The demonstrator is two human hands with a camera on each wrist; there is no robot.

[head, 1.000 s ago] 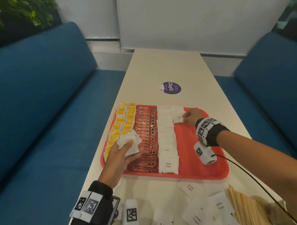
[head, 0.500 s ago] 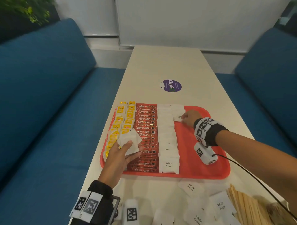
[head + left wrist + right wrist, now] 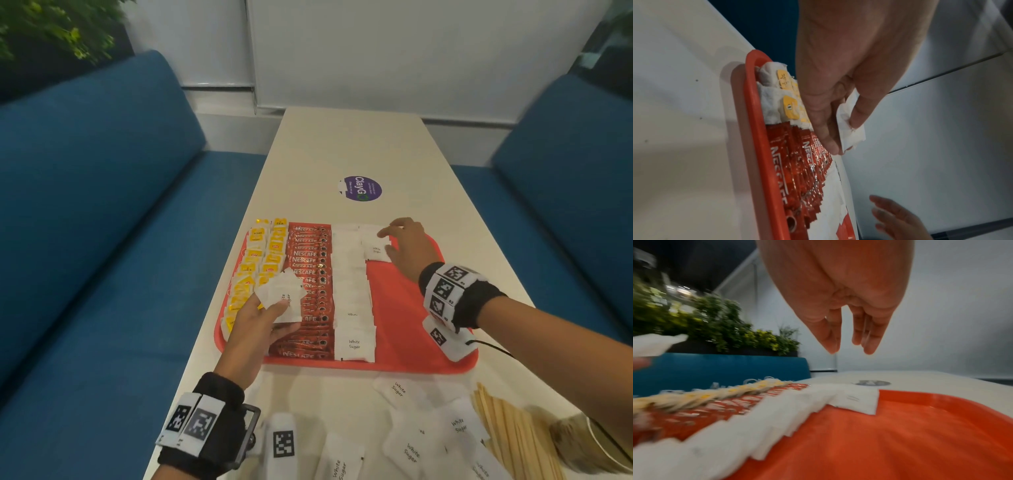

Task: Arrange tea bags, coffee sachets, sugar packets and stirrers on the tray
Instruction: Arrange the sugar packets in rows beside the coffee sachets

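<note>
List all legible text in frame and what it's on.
"NESCAFE": red coffee sachets on the tray.
"White Sugar": sugar packets, tray and table.
"ClayGo": purple sticker on the table; small print unreadable.
"TEA": yellow tea bag tags; others blurred.

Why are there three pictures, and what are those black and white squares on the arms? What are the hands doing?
No machine here: a person wears three cameras. One sits on the head and looks down at the table; one sits on each wrist and looks along the fingers. The squares are printed markers on the wristbands. On the red tray lie yellow tea bags, red coffee sachets and white sugar packets. More sugar and wooden stirrers wait on the table. The left hand holds a few sugar packets. The right hand is open, above the tray's far end.
</note>
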